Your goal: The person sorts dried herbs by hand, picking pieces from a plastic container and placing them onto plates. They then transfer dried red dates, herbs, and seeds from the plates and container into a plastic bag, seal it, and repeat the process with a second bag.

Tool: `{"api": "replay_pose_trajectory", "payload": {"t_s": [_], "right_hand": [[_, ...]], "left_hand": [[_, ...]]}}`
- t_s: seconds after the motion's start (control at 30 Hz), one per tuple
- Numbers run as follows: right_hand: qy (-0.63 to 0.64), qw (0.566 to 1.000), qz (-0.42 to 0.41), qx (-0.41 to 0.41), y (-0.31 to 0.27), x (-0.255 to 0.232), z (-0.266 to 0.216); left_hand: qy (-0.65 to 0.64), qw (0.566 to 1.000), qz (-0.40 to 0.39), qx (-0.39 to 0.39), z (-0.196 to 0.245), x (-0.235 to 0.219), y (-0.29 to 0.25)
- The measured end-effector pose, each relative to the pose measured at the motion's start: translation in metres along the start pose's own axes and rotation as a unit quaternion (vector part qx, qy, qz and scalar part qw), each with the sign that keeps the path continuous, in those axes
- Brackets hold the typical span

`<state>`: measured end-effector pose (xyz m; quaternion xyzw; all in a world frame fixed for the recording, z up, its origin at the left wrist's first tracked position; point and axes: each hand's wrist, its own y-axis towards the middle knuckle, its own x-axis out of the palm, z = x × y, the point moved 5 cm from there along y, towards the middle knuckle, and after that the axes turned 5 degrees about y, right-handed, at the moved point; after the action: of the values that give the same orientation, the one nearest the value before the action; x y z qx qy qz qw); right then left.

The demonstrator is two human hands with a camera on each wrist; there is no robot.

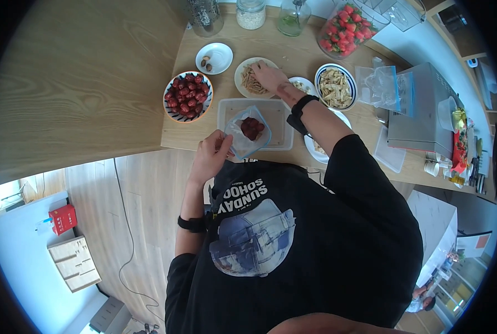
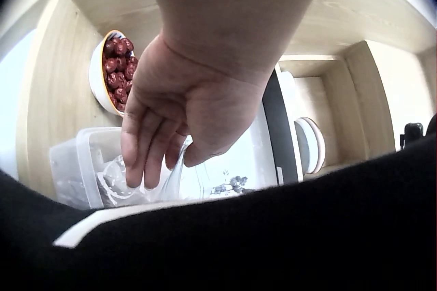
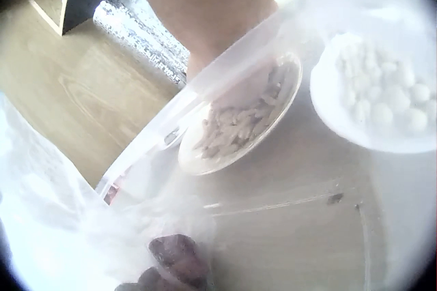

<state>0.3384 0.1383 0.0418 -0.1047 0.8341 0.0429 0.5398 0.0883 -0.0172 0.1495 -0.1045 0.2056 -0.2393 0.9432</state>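
My left hand point(image 1: 208, 155) pinches the edge of a clear plastic zip bag point(image 1: 238, 146), with thumb and fingers meeting at its rim in the left wrist view. Dark red jujubes point(image 1: 251, 128) lie inside the bag, which is over a clear plastic container point(image 1: 284, 125). My right hand point(image 1: 269, 77) reaches down onto a plate point(image 1: 240, 88) of beige, stick-like dried pieces point(image 1: 251, 86), fingers among them. The right wrist view looks through cloudy plastic, so I cannot tell whether the fingertips grip any pieces.
A bowl of jujubes point(image 1: 186, 97) and a white dish point(image 1: 221, 58) with a few brown nuts stand left. Rightward are a plate of round white pieces point(image 3: 382, 93) and a bowl of pale slices point(image 1: 336, 88). Behind stand jars point(image 1: 251, 15) and a strawberry container point(image 1: 346, 33).
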Motion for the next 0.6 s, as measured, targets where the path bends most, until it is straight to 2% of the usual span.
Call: {"api": "replay_pose_trajectory", "payload": {"t_s": [0.17,0.27,0.33,0.37,0.47,0.53,0.57,0.6], "right_hand": [[0.025,0.999,-0.020,0.010,-0.002,-0.001,0.000],[0.077,0.997,0.002,0.011,-0.001,-0.003,0.005],[0.147,0.986,0.058,0.058,0.006,-0.005,0.014],[0.150,0.985,0.060,0.058,0.008,-0.003,0.016],[0.194,0.977,0.056,0.076,-0.003,-0.037,-0.001],[0.253,0.961,0.100,0.043,-0.019,-0.063,-0.024],[0.254,0.961,0.098,0.047,-0.030,-0.073,-0.032],[0.344,0.936,0.049,0.052,-0.040,-0.078,-0.043]], "left_hand": [[-0.005,1.000,-0.003,0.006,0.002,0.001,0.000],[0.009,1.000,-0.021,-0.009,0.001,0.004,0.003],[-0.009,1.000,-0.023,-0.011,0.000,0.004,0.004],[-0.006,1.000,-0.023,-0.012,0.001,0.003,0.004],[-0.004,1.000,-0.029,-0.011,0.002,0.002,0.008],[-0.019,1.000,-0.023,-0.008,-0.001,0.004,0.011],[-0.020,0.999,-0.026,-0.010,-0.001,0.007,0.012],[-0.030,0.999,-0.013,-0.007,-0.001,0.007,0.013]]}}
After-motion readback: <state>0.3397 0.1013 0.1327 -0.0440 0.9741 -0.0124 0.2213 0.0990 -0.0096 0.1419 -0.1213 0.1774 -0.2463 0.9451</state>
